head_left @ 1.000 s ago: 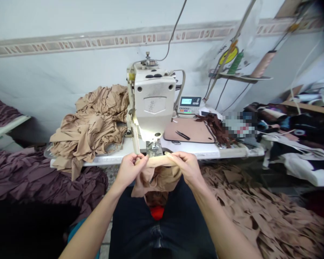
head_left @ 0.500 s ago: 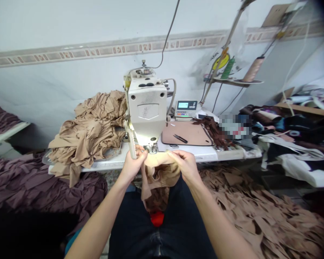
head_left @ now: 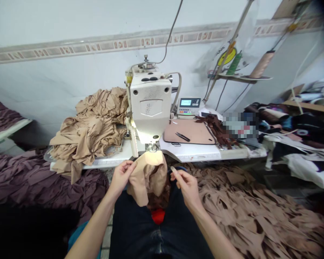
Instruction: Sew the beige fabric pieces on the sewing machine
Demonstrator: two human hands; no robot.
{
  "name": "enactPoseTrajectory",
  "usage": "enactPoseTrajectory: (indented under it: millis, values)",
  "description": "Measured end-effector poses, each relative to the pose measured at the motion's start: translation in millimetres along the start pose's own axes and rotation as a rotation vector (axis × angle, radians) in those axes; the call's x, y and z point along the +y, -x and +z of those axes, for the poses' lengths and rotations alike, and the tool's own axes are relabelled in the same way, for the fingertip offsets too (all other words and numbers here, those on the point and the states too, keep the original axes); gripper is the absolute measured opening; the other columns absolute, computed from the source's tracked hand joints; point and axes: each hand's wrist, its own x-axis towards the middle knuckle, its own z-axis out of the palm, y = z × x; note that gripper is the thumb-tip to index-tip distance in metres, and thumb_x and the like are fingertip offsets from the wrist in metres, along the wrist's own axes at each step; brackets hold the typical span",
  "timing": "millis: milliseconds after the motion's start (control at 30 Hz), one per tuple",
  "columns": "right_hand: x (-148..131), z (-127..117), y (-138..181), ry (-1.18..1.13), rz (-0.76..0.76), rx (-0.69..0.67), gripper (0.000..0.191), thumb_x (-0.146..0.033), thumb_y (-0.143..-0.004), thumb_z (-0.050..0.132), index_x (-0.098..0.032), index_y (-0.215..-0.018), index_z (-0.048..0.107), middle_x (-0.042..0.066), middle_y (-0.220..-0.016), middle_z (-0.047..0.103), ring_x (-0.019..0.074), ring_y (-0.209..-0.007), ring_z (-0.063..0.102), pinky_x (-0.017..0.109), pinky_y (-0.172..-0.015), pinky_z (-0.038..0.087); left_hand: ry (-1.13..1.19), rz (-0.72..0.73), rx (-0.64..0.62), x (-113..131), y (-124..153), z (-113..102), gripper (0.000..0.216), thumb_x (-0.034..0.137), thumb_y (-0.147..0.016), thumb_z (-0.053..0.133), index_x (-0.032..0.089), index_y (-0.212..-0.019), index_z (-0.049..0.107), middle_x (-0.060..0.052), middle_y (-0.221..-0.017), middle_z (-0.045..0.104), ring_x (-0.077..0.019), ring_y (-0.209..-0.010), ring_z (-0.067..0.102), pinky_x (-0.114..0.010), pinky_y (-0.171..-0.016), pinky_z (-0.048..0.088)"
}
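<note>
A tan garment piece [head_left: 139,183] hangs from under the presser foot of the white sewing machine [head_left: 150,104], its upper edge lit by the machine lamp. My left hand [head_left: 121,176] is closed, pinching the left edge of this cloth between thumb and fingers. Just right of the cloth and apart from it, my right hand [head_left: 187,185] has its fingers curled towards the thumb; whether something small sits between them I cannot make out. The lower folds of the garment drop between my knees, where a red patch [head_left: 158,216] shows.
Tan cloth is heaped [head_left: 89,129] left of the machine. Thread snips [head_left: 182,136] lie on a pink-brown mat [head_left: 172,126], before a control panel [head_left: 189,106]. Brown pieces [head_left: 248,201] cover the lower right; purple cloth [head_left: 43,187] fills the lower left. Thread cones [head_left: 263,64] stand upper right.
My right hand has let go of the cloth and moved down, away from it. My left hand has shifted left and down, and the cloth now hangs further left.
</note>
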Motion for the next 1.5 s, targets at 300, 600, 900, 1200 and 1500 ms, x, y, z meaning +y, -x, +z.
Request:
enactPoseTrajectory:
  millis: [300, 600, 900, 1200, 1500]
  values:
    - [-22.8, 80.7, 14.6, -0.215, 0.156, -0.380, 0.057, -0.072, -0.085, 0.076, -0.021, -0.110, 0.078, 0.007, -0.103, 0.076, 0.0181, -0.074, 0.064, 0.028, -0.063, 0.054, -0.137, 0.127, 0.088, 14.1, -14.2, 4.4, 0.042, 0.055, -0.085, 0.080, 0.016, -0.072, 0.072, 0.001, -0.064, 0.065, -0.0135, -0.060, 0.056, -0.023, -0.059, 0.044]
    - [-35.3, 21.1, 27.1, -0.043, 0.235, -0.509, 0.049, -0.064, -0.089, 0.076, -0.018, -0.075, 0.070, -0.005, -0.053, 0.049, 0.0097, -0.046, 0.038, 0.025, -0.047, 0.025, -0.235, 0.006, -0.361, -24.3, 37.6, -2.1, 0.043, 0.055, -0.091, 0.076, 0.014, -0.078, 0.076, -0.005, -0.076, 0.069, -0.0167, -0.071, 0.062, -0.024, -0.065, 0.047]
    - [-72.0, -19.6, 40.6, 0.492, -0.053, -0.928, 0.016, -0.023, -0.090, 0.077, -0.021, -0.076, 0.085, -0.001, -0.062, 0.071, 0.0136, -0.055, 0.058, 0.024, -0.056, 0.037, -0.132, -0.168, -0.754, -32.6, 72.6, 38.4, 0.048, 0.063, -0.101, 0.060, 0.017, -0.100, 0.075, -0.007, -0.092, 0.071, -0.0150, -0.069, 0.058, -0.025, -0.062, 0.045]
    - [-59.0, -35.2, 27.2, 0.397, -0.021, -0.803, 0.028, -0.038, -0.094, 0.077, -0.017, -0.077, 0.083, -0.002, -0.062, 0.066, 0.0119, -0.054, 0.050, 0.023, -0.053, 0.034, -0.148, -0.188, -0.784, -22.7, 72.6, 28.3, 0.044, 0.057, -0.096, 0.071, 0.014, -0.088, 0.073, -0.002, -0.076, 0.064, -0.0135, -0.068, 0.052, -0.024, -0.064, 0.042]
    - [-37.7, -4.9, 16.1, 0.118, 0.154, -0.424, 0.046, -0.060, -0.087, 0.079, -0.014, -0.077, 0.080, 0.002, -0.064, 0.067, 0.0150, -0.059, 0.054, 0.026, -0.056, 0.042, -0.090, -0.087, -0.308, -18.4, 58.6, 32.3, 0.050, 0.064, -0.094, 0.071, 0.015, -0.087, 0.075, -0.003, -0.076, 0.067, -0.0151, -0.068, 0.057, -0.023, -0.062, 0.044]
